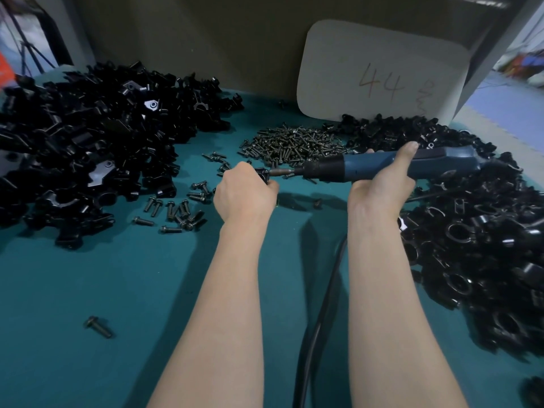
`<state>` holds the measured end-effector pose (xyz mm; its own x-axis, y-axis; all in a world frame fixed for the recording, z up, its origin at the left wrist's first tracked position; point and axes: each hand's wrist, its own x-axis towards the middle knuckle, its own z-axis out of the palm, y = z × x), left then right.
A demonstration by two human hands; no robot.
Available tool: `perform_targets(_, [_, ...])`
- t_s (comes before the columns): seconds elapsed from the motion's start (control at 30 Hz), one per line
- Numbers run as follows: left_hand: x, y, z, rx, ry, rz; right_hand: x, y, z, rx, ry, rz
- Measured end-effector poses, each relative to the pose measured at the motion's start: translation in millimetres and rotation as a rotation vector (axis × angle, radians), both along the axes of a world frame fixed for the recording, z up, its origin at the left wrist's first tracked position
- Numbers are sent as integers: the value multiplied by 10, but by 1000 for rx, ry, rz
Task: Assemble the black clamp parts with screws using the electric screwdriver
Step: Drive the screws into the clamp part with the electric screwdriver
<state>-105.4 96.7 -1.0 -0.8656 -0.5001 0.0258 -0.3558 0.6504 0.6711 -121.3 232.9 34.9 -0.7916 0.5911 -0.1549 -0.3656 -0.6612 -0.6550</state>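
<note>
Gripping hands: left hand (pixel 244 192) clamp part (pixel 263 174), right hand (pixel 382 185) electric screwdriver (pixel 365 166) | teal table (pixel 117 290) | cardboard wall (pixel 206 33)

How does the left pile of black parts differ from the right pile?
The left pile holds bulkier, angular pieces; the right pile smaller, ring-shaped ones. The left pile sits apart from the left hand; the right pile borders the right hand. Both are black, on the green table.

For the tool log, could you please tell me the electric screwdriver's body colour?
The electric screwdriver is blue with a black nose; head view.
</note>
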Motion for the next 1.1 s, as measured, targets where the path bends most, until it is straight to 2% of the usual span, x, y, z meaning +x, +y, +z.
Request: perform_targets(1.1, [-18,15,-29,3,25,15,23,-67,-7,58,-22,13])
